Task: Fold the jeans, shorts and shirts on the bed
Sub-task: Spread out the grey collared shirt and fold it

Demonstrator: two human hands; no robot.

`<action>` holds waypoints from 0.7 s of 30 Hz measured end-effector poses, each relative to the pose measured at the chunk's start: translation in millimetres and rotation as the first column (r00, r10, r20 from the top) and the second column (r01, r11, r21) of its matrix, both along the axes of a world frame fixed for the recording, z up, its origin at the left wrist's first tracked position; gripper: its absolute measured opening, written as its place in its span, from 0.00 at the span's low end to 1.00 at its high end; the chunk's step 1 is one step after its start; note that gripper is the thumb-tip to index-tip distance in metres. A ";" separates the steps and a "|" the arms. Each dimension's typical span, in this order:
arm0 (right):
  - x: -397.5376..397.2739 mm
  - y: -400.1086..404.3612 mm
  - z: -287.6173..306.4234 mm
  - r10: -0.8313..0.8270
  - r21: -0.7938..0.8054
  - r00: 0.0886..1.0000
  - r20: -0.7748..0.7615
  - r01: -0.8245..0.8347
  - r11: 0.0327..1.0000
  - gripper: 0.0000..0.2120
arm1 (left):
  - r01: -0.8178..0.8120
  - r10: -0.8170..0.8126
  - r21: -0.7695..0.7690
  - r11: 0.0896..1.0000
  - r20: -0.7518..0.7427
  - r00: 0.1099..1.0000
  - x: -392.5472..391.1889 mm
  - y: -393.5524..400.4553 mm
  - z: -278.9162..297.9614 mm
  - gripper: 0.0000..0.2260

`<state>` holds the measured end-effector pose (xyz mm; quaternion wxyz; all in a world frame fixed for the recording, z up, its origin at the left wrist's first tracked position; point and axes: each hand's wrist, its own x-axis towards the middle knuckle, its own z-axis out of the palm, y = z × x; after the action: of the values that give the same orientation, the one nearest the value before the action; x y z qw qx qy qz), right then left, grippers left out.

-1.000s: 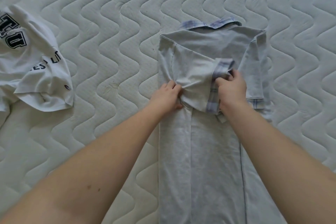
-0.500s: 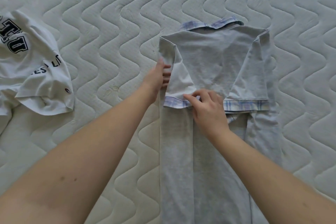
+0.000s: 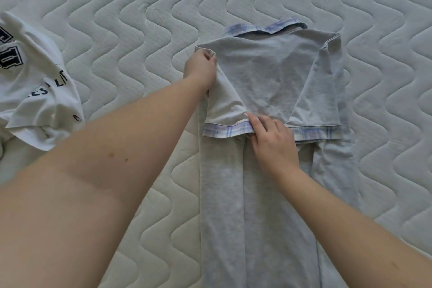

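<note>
A light grey polo shirt point(image 3: 268, 72) with a plaid collar and plaid sleeve cuffs lies back-up on the mattress, both sides folded inward into a long strip. My left hand point(image 3: 201, 68) pinches the shirt's left shoulder fold near the top. My right hand point(image 3: 271, 140) lies on the plaid cuff of the left sleeve, fingers curled round its edge at the shirt's middle. The right sleeve lies flat, folded inward, its cuff level with the left one.
A white t-shirt point(image 3: 39, 91) with dark block lettering lies crumpled at the left edge. The quilted white mattress point(image 3: 140, 30) with wavy stitching stretches all round both garments.
The left sleeve, earlier bunched at the shirt's middle, now lies flat with its cuff straight. My left hand moved up along the left edge to the shoulder; my right hand stays on the cuff.
</note>
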<state>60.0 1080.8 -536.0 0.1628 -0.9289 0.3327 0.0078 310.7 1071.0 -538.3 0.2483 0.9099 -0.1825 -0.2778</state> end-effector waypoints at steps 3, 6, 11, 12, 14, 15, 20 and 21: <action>-8.6 -2.2 -1.4 -0.002 -0.095 1.000 -0.022 0.000 0.995 0.26 | -0.027 0.040 0.113 0.993 -0.120 0.992 -9.8 14.5 3.5 0.26; -11.0 -4.3 -3.3 0.009 -0.033 0.999 -0.043 -0.011 0.999 0.29 | 0.162 -0.105 0.167 0.973 -0.303 0.947 -25.0 38.9 6.7 0.24; -13.6 -7.8 4.7 0.000 0.040 0.992 0.123 -0.005 0.999 0.25 | 0.118 -0.079 0.139 0.983 -0.260 0.962 -45.3 66.7 -6.7 0.15; -15.8 -6.9 6.5 0.013 0.022 0.990 0.140 -0.016 1.000 0.25 | 0.102 -0.072 0.134 0.986 -0.208 0.976 -47.8 68.4 -9.2 0.15; -21.4 -4.9 7.2 0.015 0.033 0.989 0.148 -0.020 0.999 0.24 | 0.075 -0.060 0.118 0.990 -0.125 0.990 -52.8 70.4 -12.8 0.15; -23.7 -4.3 6.2 0.004 0.064 0.991 0.131 -0.012 0.998 0.24 | 0.063 -0.052 0.107 0.992 -0.103 0.993 -55.5 71.6 -14.7 0.15; -36.8 5.1 0.3 -0.045 0.153 0.999 0.014 0.042 0.987 0.24 | 0.068 -0.069 0.067 0.995 0.008 0.998 -74.0 76.6 -16.0 0.13; -39.7 7.5 0.9 -0.059 0.132 0.998 0.016 0.056 0.990 0.24 | 0.068 -0.069 0.056 0.996 0.029 0.997 -76.8 78.4 -15.7 0.13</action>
<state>20.3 1088.3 -535.1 0.2271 -0.9062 0.3564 0.0159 233.8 1149.3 -554.0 0.2108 0.9136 -0.2098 -0.2771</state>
